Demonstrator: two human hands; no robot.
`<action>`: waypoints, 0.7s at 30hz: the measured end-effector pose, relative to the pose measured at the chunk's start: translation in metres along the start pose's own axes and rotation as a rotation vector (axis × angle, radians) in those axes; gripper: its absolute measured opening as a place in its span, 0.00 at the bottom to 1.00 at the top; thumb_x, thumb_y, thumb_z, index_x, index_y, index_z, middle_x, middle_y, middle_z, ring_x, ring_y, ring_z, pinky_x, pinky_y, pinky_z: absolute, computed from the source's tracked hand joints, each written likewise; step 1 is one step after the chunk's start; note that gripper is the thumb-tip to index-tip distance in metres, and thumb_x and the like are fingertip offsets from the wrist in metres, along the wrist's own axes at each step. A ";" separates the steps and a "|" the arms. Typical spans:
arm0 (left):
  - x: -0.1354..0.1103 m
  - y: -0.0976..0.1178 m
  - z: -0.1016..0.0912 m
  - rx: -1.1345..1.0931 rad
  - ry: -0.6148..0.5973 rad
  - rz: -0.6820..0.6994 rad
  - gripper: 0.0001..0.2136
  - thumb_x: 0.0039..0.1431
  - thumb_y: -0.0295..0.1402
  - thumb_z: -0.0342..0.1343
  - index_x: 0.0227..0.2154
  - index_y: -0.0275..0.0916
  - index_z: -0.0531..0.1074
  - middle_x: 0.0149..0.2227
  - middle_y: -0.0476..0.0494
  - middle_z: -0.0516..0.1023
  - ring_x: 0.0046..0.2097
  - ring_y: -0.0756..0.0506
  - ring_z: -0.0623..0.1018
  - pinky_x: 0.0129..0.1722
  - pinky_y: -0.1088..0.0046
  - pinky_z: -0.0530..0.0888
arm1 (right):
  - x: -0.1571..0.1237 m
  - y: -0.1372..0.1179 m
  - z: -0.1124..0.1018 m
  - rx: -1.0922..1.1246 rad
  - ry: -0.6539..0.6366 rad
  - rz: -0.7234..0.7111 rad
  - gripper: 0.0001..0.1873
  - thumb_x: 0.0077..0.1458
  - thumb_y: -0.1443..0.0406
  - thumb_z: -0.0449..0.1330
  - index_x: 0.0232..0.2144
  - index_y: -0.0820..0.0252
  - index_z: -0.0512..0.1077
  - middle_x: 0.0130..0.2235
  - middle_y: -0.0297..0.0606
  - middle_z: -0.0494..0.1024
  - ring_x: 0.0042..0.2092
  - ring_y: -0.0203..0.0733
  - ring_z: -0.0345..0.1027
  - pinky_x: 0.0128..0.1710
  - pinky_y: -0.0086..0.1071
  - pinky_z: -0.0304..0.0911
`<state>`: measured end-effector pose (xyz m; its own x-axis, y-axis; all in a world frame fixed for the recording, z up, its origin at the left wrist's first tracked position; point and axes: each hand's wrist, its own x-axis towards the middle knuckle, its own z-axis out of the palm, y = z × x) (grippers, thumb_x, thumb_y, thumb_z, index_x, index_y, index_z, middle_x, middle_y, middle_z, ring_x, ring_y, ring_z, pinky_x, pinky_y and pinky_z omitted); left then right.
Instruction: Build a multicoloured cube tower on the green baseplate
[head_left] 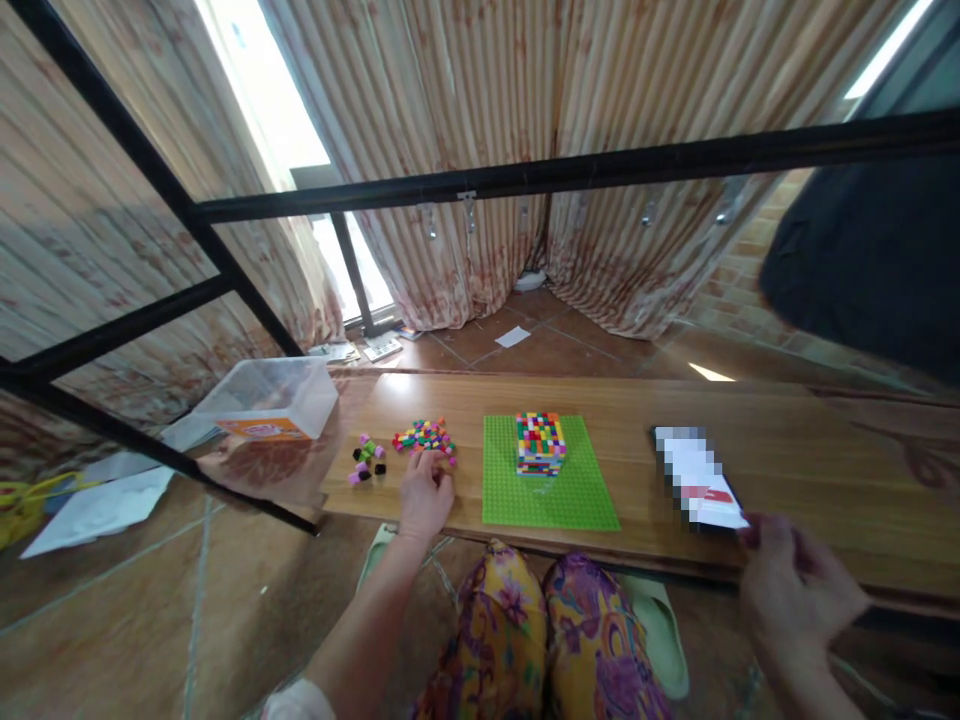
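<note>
My left hand (425, 492) rests on the wooden table (787, 470), fingers curled down at the near edge of a pile of small coloured bricks (426, 436). Whether it grips a brick is hidden. A green baseplate (547, 495) lies in the middle with a multicoloured brick block (540, 443) standing on it. My right hand (795, 585) hovers at the table's front edge, fingers loosely curled and touching the near corner of a phone (697, 478).
A few pink, black and green bricks (366, 462) lie left of the pile. A clear plastic box (270, 400) stands at the table's left end. Black frame bars cross the view. Papers (101, 505) lie on the tiled floor at left. Curtains hang behind.
</note>
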<state>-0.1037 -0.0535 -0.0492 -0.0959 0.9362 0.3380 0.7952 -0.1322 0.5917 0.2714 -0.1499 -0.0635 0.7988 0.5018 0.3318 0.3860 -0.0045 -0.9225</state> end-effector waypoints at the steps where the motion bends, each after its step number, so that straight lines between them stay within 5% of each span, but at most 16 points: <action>1: 0.000 0.000 0.000 -0.009 -0.007 0.003 0.11 0.50 0.22 0.48 0.36 0.38 0.71 0.37 0.43 0.72 0.36 0.47 0.73 0.39 0.69 0.71 | -0.018 -0.015 0.004 -0.032 -0.002 -0.038 0.15 0.57 0.53 0.55 0.33 0.55 0.76 0.27 0.40 0.73 0.29 0.46 0.67 0.33 0.43 0.63; 6: -0.002 0.003 0.002 0.042 -0.051 0.037 0.09 0.57 0.31 0.51 0.39 0.40 0.73 0.41 0.42 0.73 0.39 0.46 0.74 0.38 0.70 0.71 | -0.098 -0.089 0.042 0.131 -0.569 -0.294 0.08 0.57 0.60 0.57 0.31 0.53 0.75 0.36 0.41 0.77 0.38 0.46 0.72 0.38 0.38 0.67; 11: -0.001 0.005 0.007 0.143 -0.057 0.029 0.10 0.61 0.36 0.49 0.37 0.41 0.74 0.42 0.42 0.74 0.40 0.45 0.75 0.38 0.70 0.70 | -0.147 -0.120 0.073 0.282 -0.889 -0.368 0.09 0.59 0.68 0.54 0.31 0.55 0.74 0.34 0.39 0.77 0.37 0.40 0.72 0.38 0.32 0.67; 17: 0.000 0.002 0.005 -0.028 -0.014 0.025 0.09 0.62 0.34 0.49 0.36 0.39 0.74 0.39 0.42 0.77 0.39 0.46 0.76 0.39 0.70 0.71 | -0.164 -0.108 0.083 0.281 -0.937 -0.325 0.11 0.60 0.69 0.53 0.29 0.57 0.72 0.32 0.38 0.76 0.35 0.39 0.71 0.37 0.31 0.66; 21: -0.006 0.027 0.001 -0.242 -0.026 0.029 0.08 0.61 0.34 0.50 0.35 0.39 0.73 0.34 0.46 0.78 0.35 0.49 0.76 0.35 0.74 0.72 | -0.155 -0.096 0.087 0.235 -0.821 -0.177 0.11 0.60 0.66 0.53 0.26 0.57 0.72 0.29 0.36 0.75 0.33 0.39 0.69 0.34 0.31 0.64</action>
<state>-0.0805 -0.0623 -0.0361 -0.0570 0.9386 0.3402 0.6307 -0.2304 0.7410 0.0706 -0.1523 -0.0438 0.1157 0.9436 0.3101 0.2952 0.2654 -0.9178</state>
